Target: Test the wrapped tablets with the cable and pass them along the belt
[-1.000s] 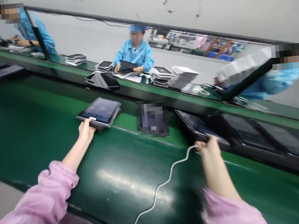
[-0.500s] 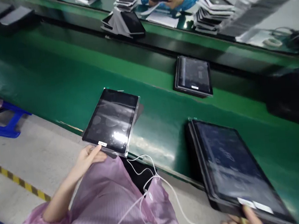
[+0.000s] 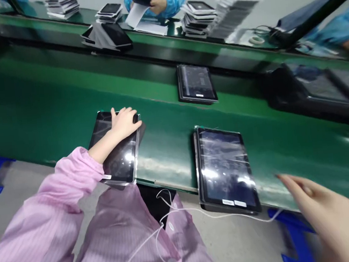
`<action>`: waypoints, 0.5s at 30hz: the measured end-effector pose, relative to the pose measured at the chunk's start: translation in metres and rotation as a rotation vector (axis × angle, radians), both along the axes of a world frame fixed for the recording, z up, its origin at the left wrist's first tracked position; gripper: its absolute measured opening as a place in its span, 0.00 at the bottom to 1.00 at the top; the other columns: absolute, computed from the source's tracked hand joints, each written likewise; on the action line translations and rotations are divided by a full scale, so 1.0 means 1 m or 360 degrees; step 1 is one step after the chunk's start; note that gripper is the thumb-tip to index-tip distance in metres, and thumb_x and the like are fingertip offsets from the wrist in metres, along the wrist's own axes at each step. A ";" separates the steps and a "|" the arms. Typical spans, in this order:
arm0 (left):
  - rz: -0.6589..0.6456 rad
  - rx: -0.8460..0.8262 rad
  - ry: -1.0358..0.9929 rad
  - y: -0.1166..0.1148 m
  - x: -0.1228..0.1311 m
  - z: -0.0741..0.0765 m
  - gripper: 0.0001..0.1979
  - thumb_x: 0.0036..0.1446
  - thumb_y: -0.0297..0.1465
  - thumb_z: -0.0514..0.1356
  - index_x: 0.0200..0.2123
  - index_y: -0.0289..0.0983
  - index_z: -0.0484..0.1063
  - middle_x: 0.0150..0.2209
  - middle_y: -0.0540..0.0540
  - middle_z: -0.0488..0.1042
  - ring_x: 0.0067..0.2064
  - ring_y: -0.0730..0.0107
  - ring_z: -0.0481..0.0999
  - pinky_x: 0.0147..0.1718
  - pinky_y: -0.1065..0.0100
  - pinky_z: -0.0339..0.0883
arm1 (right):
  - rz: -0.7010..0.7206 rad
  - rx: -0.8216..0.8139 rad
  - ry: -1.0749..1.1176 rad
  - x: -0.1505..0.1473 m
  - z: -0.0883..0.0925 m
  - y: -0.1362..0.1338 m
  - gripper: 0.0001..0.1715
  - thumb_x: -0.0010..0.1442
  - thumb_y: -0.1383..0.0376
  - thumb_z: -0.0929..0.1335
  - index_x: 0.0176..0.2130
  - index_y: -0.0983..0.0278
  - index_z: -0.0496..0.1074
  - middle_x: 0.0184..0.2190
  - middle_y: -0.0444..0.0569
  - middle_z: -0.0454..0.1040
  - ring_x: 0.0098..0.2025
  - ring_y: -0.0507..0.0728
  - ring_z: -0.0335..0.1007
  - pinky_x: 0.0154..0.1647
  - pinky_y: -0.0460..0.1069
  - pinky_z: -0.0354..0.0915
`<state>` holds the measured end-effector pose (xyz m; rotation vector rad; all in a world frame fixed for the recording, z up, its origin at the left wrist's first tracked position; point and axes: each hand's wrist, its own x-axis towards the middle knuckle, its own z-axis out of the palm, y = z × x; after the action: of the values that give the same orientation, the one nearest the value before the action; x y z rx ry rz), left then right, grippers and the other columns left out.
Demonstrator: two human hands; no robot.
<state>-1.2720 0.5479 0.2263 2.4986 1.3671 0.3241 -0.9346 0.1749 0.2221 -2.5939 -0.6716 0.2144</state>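
A tablet (image 3: 120, 160) with a glossy black screen and a small white label lies near the front edge of the green bench, on top of something dark. My left hand (image 3: 124, 122) rests across its far end, fingers spread over the screen and the far edge. To the right, a second tablet (image 3: 226, 163) in clear film, with two white labels, lies on a dark layer beneath and juts slightly past the bench edge. Apart from it on the right is my right hand (image 3: 330, 211), slightly blurred, its fingers loosely bent and nothing visible in them.
Farther back lies another stack topped by a tablet (image 3: 197, 82). Fanned dark panels (image 3: 108, 35) and piles of tablets (image 3: 199, 18) stand along the far side. Across the bench, a person in blue sleeves (image 3: 172, 0) handles a dark panel. A white cable (image 3: 200, 211) hangs before me.
My left hand has gone from the near label to the tablet's far end. My right hand has let go of the right tablet, which now lies flatter on the bench. The view has shifted right.
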 end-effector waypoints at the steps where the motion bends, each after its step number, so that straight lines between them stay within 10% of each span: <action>1: 0.0003 -0.0003 -0.0017 0.004 0.005 -0.005 0.16 0.60 0.36 0.63 0.49 0.39 0.80 0.57 0.37 0.79 0.63 0.40 0.72 0.69 0.32 0.40 | -0.0150 0.0110 0.0101 0.008 -0.004 0.022 0.23 0.45 0.50 0.70 0.32 0.66 0.80 0.36 0.64 0.82 0.47 0.75 0.76 0.43 0.59 0.67; 6: 0.0012 0.0120 -0.0172 0.012 0.003 -0.022 0.09 0.56 0.32 0.62 0.39 0.40 0.81 0.44 0.38 0.84 0.52 0.38 0.79 0.68 0.31 0.38 | -0.0116 0.0407 0.0230 0.036 -0.046 0.090 0.23 0.52 0.52 0.71 0.40 0.66 0.82 0.43 0.60 0.83 0.51 0.67 0.76 0.51 0.55 0.66; 15: 0.0025 0.0171 -0.0241 0.015 -0.004 -0.027 0.09 0.56 0.38 0.65 0.38 0.42 0.80 0.43 0.40 0.84 0.55 0.34 0.78 0.69 0.29 0.26 | -0.0124 0.0821 0.0400 0.037 -0.080 0.100 0.30 0.47 0.51 0.76 0.46 0.65 0.82 0.46 0.55 0.83 0.54 0.65 0.76 0.59 0.57 0.67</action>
<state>-1.2756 0.5631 0.1992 2.4903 1.3428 0.5923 -0.8973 0.2746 0.1417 -2.0509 -0.4600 0.2931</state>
